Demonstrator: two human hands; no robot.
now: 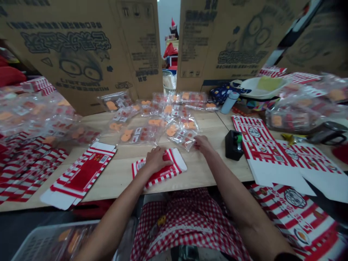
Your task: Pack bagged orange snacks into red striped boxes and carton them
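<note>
My left hand (156, 160) grips a red-and-white striped carton (157, 177) that lies on the table in front of me, its white end flap pointing right. The thumb rests on the carton's face, and the fingers curl at its far edge. Just beyond, on the right, my right hand (201, 143) is closed at the corner of a clear plastic packet (181, 135) with orange pieces and small sachets inside. The fingertips are partly hidden. Several similar packets (141, 135) lie spread behind it.
A flattened striped carton (87, 168) lies left, beside heaped packets and cartons. To the right stand a black tape dispenser (233, 145), stacked carton sheets (255, 141) and a light-blue bottle (230, 102). Large cardboard boxes (114, 47) wall the back. A plastic basket (35, 239) sits below left.
</note>
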